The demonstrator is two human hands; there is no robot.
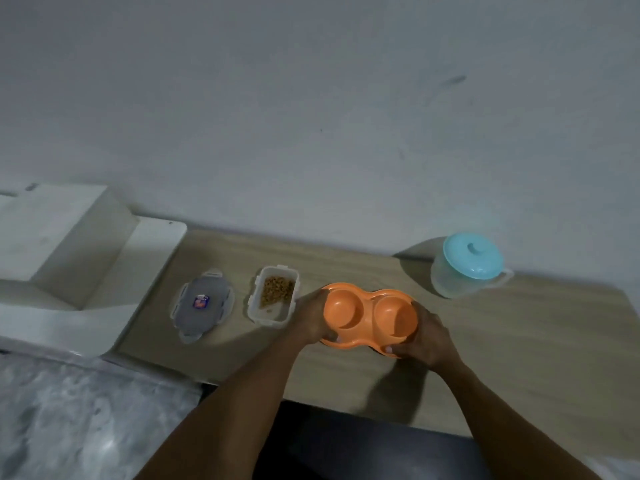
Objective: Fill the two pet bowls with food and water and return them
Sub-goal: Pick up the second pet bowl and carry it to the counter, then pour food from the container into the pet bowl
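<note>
Wooden table (519,341) against grey wall (311,98), white stepped ledge (69,254) at left

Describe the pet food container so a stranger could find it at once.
On the wooden table, look left of the orange double bowl. The food container is the clear, open rectangular tub. Only it holds brown kibble; the flat grey lid lies further left, the blue-lidded jug far right.
</note>
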